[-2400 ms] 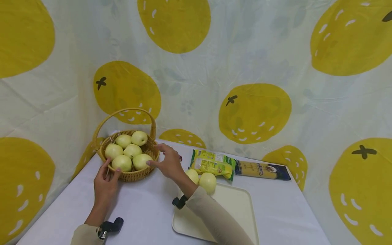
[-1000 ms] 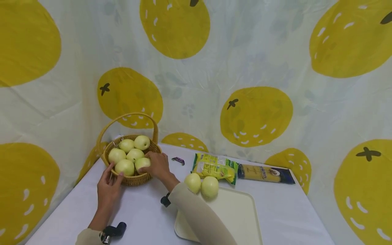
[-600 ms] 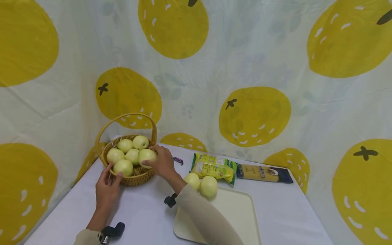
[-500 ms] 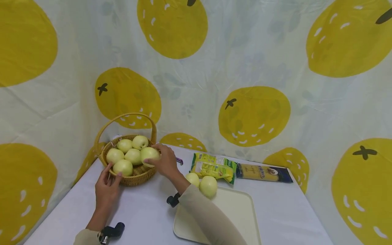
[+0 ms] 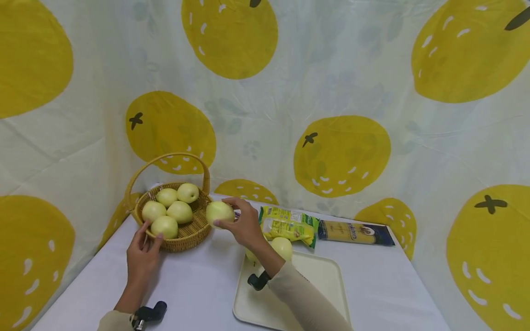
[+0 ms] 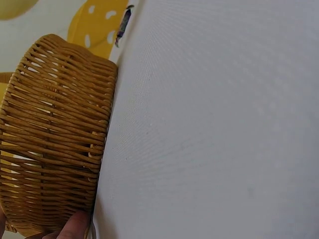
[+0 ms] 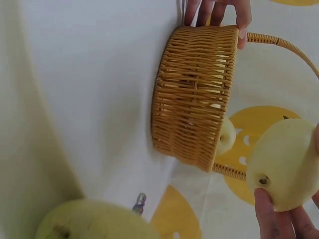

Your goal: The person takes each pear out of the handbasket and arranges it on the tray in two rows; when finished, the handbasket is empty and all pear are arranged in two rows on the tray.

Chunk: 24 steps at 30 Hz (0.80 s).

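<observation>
My right hand (image 5: 246, 225) holds a round, pale yellow-green pear (image 5: 219, 213) between thumb and fingers, at the right side of the wicker basket (image 5: 188, 241). In the right wrist view the pear (image 7: 284, 162) shows a dark brown blossom end, with the fingertips round its side. My left hand (image 5: 142, 255) holds the basket's near left rim, with fingers on its outer wall; its fingertips show low in the left wrist view. Several similar pears (image 5: 180, 212) lie in the basket under its arched handle. Two more pears (image 5: 281, 248) are at the tray's back left corner, one partly behind my right forearm.
A cream tray (image 5: 319, 276) lies under my right forearm. Behind it are a green-and-yellow packet (image 5: 290, 225) and a long pasta packet (image 5: 356, 232). A small purple wrapped thing (image 6: 124, 25) lies right of the basket. A fruit-patterned curtain (image 5: 252, 138) hangs close behind.
My right hand has reached into the basket, taken hold of the front right pear, lifted it and carried it right past the rim. The left hand has stayed at the basket.
</observation>
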Each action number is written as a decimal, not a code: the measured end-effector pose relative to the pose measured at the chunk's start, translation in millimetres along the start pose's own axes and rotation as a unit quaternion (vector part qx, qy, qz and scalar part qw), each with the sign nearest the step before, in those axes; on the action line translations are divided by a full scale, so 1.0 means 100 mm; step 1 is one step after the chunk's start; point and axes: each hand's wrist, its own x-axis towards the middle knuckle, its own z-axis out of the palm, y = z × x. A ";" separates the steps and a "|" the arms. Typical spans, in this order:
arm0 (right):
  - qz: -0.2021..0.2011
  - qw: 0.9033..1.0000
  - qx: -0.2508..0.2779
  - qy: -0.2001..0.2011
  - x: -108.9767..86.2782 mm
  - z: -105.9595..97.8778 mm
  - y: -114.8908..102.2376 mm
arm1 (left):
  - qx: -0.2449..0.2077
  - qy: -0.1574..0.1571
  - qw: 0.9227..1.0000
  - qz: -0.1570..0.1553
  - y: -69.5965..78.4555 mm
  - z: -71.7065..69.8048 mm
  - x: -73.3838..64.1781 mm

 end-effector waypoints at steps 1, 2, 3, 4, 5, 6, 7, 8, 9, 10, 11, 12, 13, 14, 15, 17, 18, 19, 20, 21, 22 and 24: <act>-0.002 1.000 0.002 0.001 -0.03 -0.04 0.01 | 0.000 0.001 1.000 0.000 0.00 0.00 0.00; -0.004 1.000 0.004 0.001 -0.06 -0.08 0.01 | 0.002 0.002 1.000 -0.001 0.00 0.00 0.00; -0.007 1.000 0.007 0.000 -0.09 -0.11 0.02 | 0.003 0.003 1.000 -0.003 -0.01 -0.01 0.00; -0.008 1.000 0.011 0.000 -0.12 -0.15 0.02 | 0.005 0.006 1.000 -0.004 0.00 -0.01 0.00; -0.008 1.000 0.013 0.000 -0.15 -0.19 0.04 | 0.007 0.007 1.000 -0.005 0.00 -0.01 0.00; -0.009 1.000 0.015 0.000 -0.18 -0.22 0.05 | 0.008 0.007 1.000 -0.006 0.00 -0.01 0.00; -0.007 1.000 0.017 0.001 -0.21 -0.26 0.07 | 0.009 0.007 1.000 -0.009 0.00 -0.02 0.00; -0.004 1.000 0.018 0.002 -0.24 -0.30 0.08 | 0.009 0.006 1.000 -0.012 0.01 -0.02 -0.01; -0.002 1.000 0.019 0.005 -0.27 -0.34 0.09 | 0.008 0.005 1.000 -0.012 0.01 -0.02 -0.01; 0.003 1.000 0.017 0.008 -0.31 -0.38 0.11 | 0.008 0.003 1.000 -0.012 0.01 -0.02 -0.01; 0.006 1.000 0.017 0.012 -0.34 -0.42 0.13 | 0.007 0.000 1.000 -0.014 0.01 -0.02 -0.01; 0.009 1.000 0.019 0.017 -0.37 -0.47 0.14 | 0.007 -0.002 1.000 -0.015 0.01 -0.02 -0.01; 0.009 1.000 0.019 0.021 -0.41 -0.52 0.15 | 0.007 -0.003 1.000 -0.016 0.01 -0.02 -0.01; 0.008 0.999 0.020 0.027 -0.44 -0.57 0.16 | 0.005 -0.004 1.000 -0.017 0.01 -0.02 -0.01; 0.008 0.999 0.020 0.031 -0.48 -0.61 0.17 | 0.006 -0.005 1.000 -0.018 0.01 -0.02 -0.01; 0.009 0.999 0.020 0.039 -0.54 -0.71 0.20 | 0.004 -0.007 1.000 -0.020 0.00 -0.02 -0.01; 0.010 0.999 0.017 0.043 -0.57 -0.76 0.21 | 0.003 -0.008 1.000 -0.020 0.00 -0.02 -0.01; 0.012 0.999 0.014 0.046 -0.60 -0.81 0.23 | 0.002 -0.008 1.000 -0.019 0.00 -0.01 -0.01; 0.016 0.999 0.011 0.050 -0.63 -0.86 0.25 | 0.003 -0.009 1.000 -0.020 0.00 -0.01 -0.01; 0.020 0.998 0.007 0.053 -0.66 -0.91 0.28 | 0.004 -0.008 1.000 -0.019 0.00 -0.01 -0.01; 0.022 0.998 0.005 0.057 -0.70 -0.96 0.30 | 0.005 -0.008 1.000 -0.018 0.00 0.00 -0.01; 0.024 0.998 -0.001 0.061 -0.76 -1.06 0.33 | 0.008 -0.008 1.000 -0.018 -0.01 0.00 -0.01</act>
